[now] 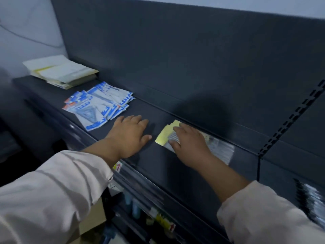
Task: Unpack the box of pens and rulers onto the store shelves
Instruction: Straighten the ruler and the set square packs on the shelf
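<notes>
Top shelf (158,166): right hand (190,143) seating a clear pack (219,150), left hand (130,132) flat alongside.

Right hand lies on the pack with fingers spread and fairly straight, pressing, not gripping. The pack has a yellow header card and lies flat on the shelf, far edge close to the back panel (175,59); contents too blurred to tell pens from rulers. Left hand is open, palm down on bare shelf between the pack and the blue packs (98,104), holding nothing. Papers (61,71) sit at the shelf's far left. Box (93,219) is partly visible below, under the left sleeve. To do this well: slide the pack back until it squares against the panel, keep pressure light so the film doesn't buckle, and leave a gap from the blue packs for the next ones.
</notes>
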